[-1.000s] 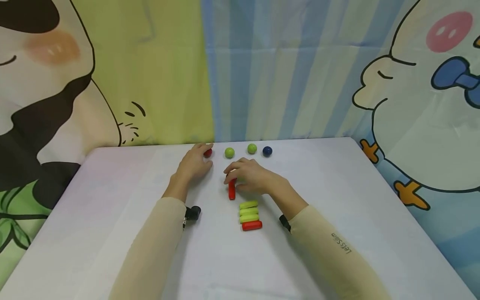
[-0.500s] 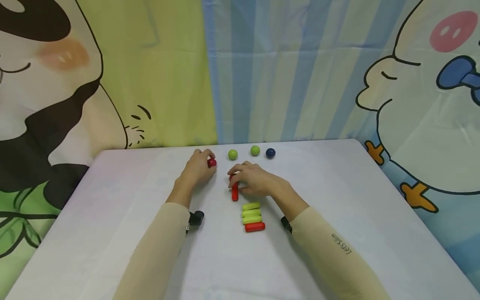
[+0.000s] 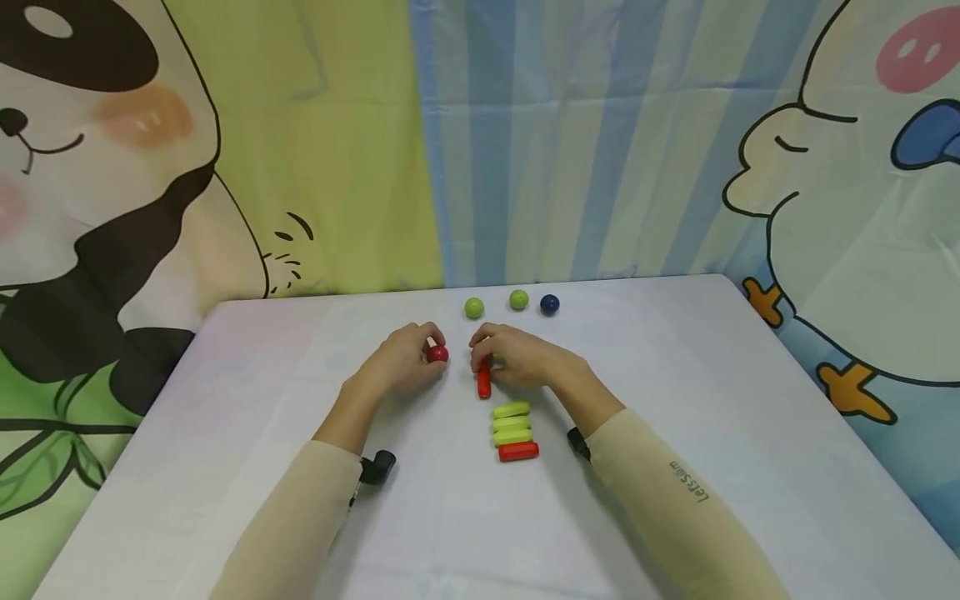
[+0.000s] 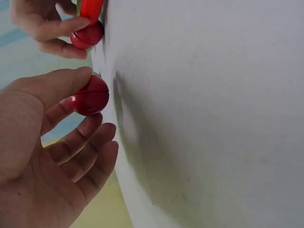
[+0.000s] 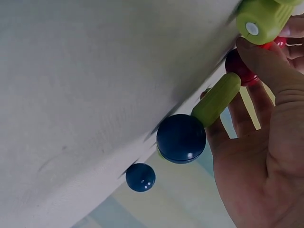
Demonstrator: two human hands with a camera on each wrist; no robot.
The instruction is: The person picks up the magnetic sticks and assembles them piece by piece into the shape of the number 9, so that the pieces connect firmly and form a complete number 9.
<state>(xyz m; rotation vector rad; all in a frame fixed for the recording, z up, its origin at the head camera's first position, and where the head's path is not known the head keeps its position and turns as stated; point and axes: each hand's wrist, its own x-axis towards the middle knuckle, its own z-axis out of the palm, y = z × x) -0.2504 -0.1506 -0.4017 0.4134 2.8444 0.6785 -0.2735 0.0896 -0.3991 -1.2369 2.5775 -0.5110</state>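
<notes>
My left hand (image 3: 405, 360) pinches a red ball (image 4: 91, 95) between thumb and fingers, just above the table and left of the right hand. My right hand (image 3: 517, 357) holds another red ball (image 4: 88, 35), its thumb and fingers around it. A red stick (image 3: 483, 381) extends from that ball toward me. In the right wrist view, a green stick (image 5: 216, 100) runs from the held red ball to a dark blue ball (image 5: 181, 138). In the head view, the right hand hides this blue ball. A short gap separates the two hands.
Near the back edge of the white table (image 3: 637, 350) lie a green ball (image 3: 474, 308), a second green ball (image 3: 518, 299) and a dark blue ball (image 3: 549, 304). Closer to me, several green sticks (image 3: 512, 423) lie stacked beside a red stick (image 3: 518, 451).
My left hand has brought the red ball from the back edge toward me, closer to the red stick. The right hand keeps its hold with little movement.
</notes>
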